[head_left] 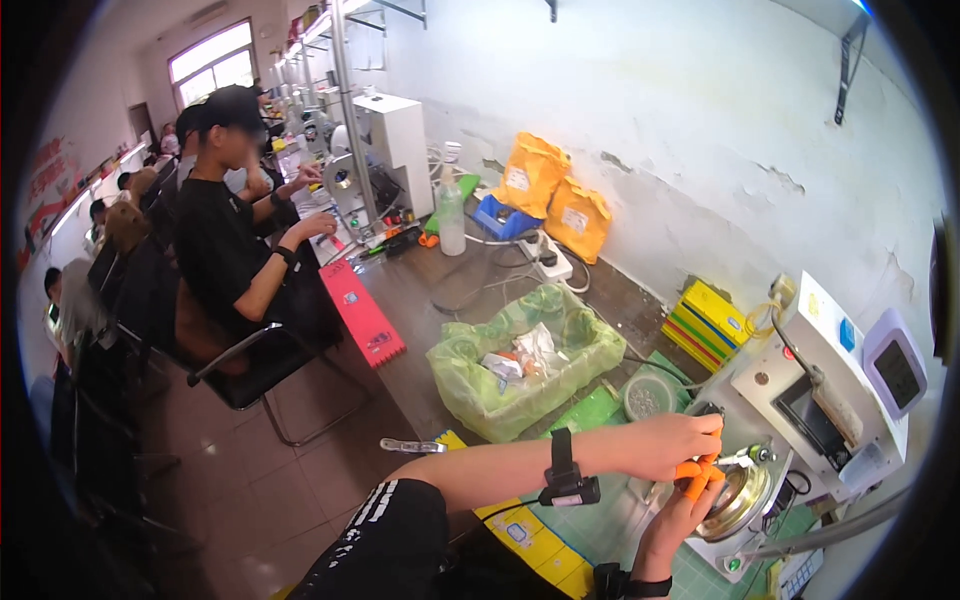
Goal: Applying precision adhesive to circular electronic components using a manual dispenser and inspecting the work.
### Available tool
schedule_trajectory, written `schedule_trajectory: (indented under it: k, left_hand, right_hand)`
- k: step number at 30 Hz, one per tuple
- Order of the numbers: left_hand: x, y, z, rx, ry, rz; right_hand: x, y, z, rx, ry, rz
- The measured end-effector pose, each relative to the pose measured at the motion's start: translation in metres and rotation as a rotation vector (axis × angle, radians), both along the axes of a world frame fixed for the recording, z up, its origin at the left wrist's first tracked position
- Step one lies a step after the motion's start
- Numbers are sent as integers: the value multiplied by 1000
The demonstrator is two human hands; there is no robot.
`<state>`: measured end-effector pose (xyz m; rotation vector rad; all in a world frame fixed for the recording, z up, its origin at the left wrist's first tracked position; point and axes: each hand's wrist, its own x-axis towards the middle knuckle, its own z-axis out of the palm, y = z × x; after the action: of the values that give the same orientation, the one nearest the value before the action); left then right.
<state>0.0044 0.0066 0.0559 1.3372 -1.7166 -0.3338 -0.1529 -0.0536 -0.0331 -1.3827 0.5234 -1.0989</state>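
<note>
At the right, my left hand [672,447] and my right hand [676,515] meet with fingertips pinched together. Bright orange coverings [697,474], which look like finger cots, show on the fingers. Whatever small thing the fingers hold is hidden. Just beside the fingertips is a metal and green rod-like holder [750,455]. Below it a round brass-coloured wheel [738,502] sits on a white machine base, partly behind my right hand. Black bands circle both wrists, and a small black device [570,490] hangs at the left one.
A bin lined with green plastic [470,385] holds crumpled scraps. Near it stand a round dish [649,396] and yellow stacked boxes [706,325]. A white control box [800,375] rises behind the wheel. A clear bottle [452,220] and a seated co-worker [225,210] are farther left.
</note>
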Motion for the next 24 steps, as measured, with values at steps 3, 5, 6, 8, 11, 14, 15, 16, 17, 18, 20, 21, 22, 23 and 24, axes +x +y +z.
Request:
schedule_trajectory:
  k: [3, 5, 6, 8, 11, 14, 15, 16, 17, 18, 20, 21, 22, 23, 24]
  left_hand:
    - [3, 2, 6, -257, -360, -49]
    - [-4, 7, -4, -222, -273, -105]
    - [0, 22, -15, -154, -327, -42]
    - [-6, 33, -16, -141, -347, 82]
    - [-3, 24, -20, -89, -137, 29]
    - [-2, -3, -36, -35, 56, -21]
    - [1, -4, -41, -24, 69, -79]
    - [3, -3, -42, -22, 90, -72]
    - [4, -1, -42, -20, 109, -52]
    - [3, 1, -42, -7, 127, -78]
    - [4, 2, -40, 40, 125, -82]
    - [8, 1, -43, 48, 137, -109]
    - [15, 3, -50, 32, 102, -87]
    - [24, 9, -55, 18, 64, -64]
    - [28, 9, -58, 21, 69, -97]
  right_hand:
    - [-10, 5, -7, -244, 275, -87]
    - [-14, 17, -44, -444, 439, -161]
    - [-10, 36, -1, -268, 474, -76]
    - [5, 47, -17, -146, 114, -22]
    - [-3, 48, 20, 609, -108, 313]
    - [-61, 28, 44, 472, 103, 555]
    - [-85, 26, 47, 336, 183, 635]
    - [-111, 24, 55, 356, 189, 579]
    - [-134, 20, 61, -98, 200, 514]
    - [-157, 14, 66, -549, 219, 454]
    - [-211, -3, 99, -695, 404, 191]
    - [-234, -11, 114, -729, 420, -94]
    - [-255, -20, 123, -755, 421, -368]
    - [-279, -27, 129, -715, 569, -662]
    - [-303, -42, 117, -521, 368, -864]
